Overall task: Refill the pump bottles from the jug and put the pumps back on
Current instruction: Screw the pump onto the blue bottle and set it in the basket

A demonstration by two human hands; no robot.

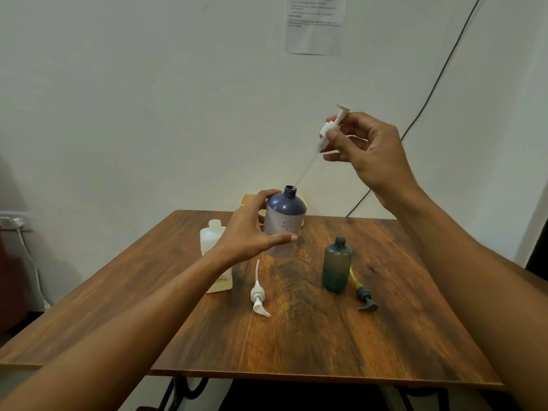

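A purple-topped pump bottle (285,221) stands upright near the table's far middle, its neck bare. My left hand (252,231) wraps its left side. My right hand (366,152) holds a white pump (330,127) up above and to the right, with the thin dip tube slanting down to the bottle's mouth. A small dark green bottle (337,265) stands open to the right. A white pump (258,295) lies loose in front, and a dark pump with a yellow tube (364,295) lies beside the green bottle. The translucent jug (214,247) stands behind my left wrist, capless.
The wooden table (296,336) ends in a near edge just below my forearms. A tan object (252,201) sits behind the purple bottle against the white wall. A black cable (430,93) runs down the wall at right. A paper sheet (314,25) hangs above.
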